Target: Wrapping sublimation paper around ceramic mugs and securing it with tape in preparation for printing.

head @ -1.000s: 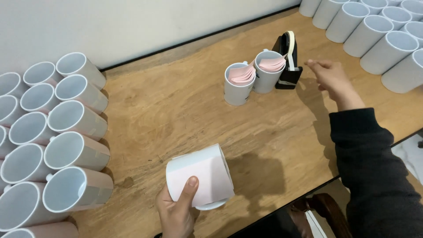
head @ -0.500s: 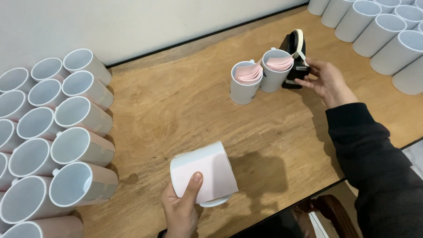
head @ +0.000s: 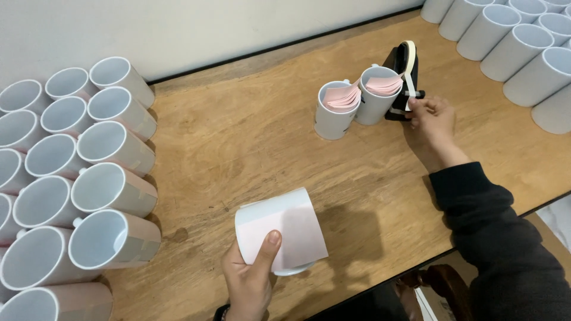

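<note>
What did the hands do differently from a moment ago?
The right hand moved in from open air beside the black tape dispenser and now touches the tape at its front. The left hand kept its grip on the paper-wrapped mug, thumb on the paper. The two mugs of pink slips and the rows of mugs on the table stayed put.

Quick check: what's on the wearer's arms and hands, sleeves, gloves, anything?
Both hands are bare, no gloves or rings visible. The right hand comes out of a long dark, near-black knit sleeve reaching the wrist. The left hand shows a dark edge at the wrist, barely in frame.
</note>
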